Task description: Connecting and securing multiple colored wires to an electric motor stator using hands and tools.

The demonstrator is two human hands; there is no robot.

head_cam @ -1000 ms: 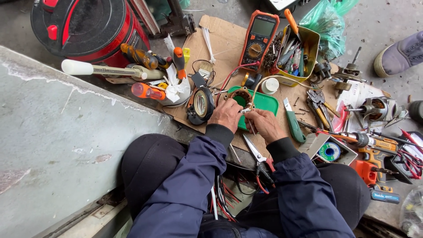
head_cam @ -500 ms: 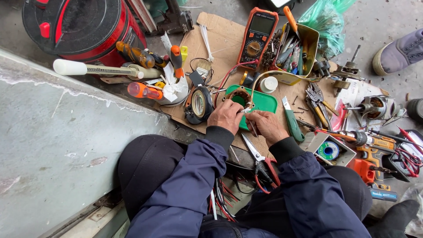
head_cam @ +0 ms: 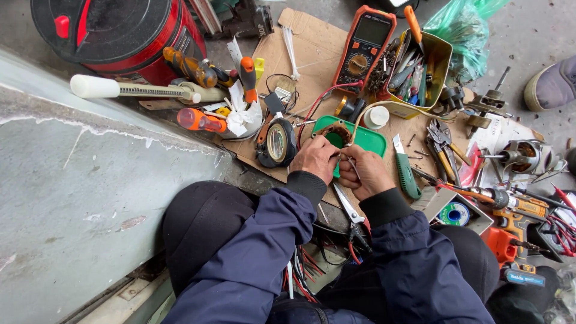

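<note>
Your left hand (head_cam: 317,159) is curled shut around a brown wound coil (head_cam: 336,133) at mid-frame, holding it over the green tray (head_cam: 371,139) on the cardboard (head_cam: 312,54). Your right hand (head_cam: 367,172) is closed just beside it, fingertips pinching something thin at the coil's edge; what exactly it grips is too small to tell. Compared with half a second ago, both hands sit in the same spot on the same coil, and the tools around them have not shifted; only the view has drifted slightly.

Above and right of the hands, a yellow tin (head_cam: 433,60) is packed with screwdrivers, bits and small tools, an orange-handled driver (head_cam: 413,22) sticking out at its top. Left of the tin lies an orange multimeter (head_cam: 365,45), its red lead trailing down toward the tray. A small box (head_cam: 474,217) at lower right holds a spool of solder (head_cam: 454,213). A green plastic bag (head_cam: 468,24) sits at the upper right. A roll of tape (head_cam: 275,143) lies left of your left hand, scissors (head_cam: 348,207) below your wrists, and a green-handled knife (head_cam: 405,169) right of your right hand. A red bucket (head_cam: 120,33) fills the upper left.
</note>
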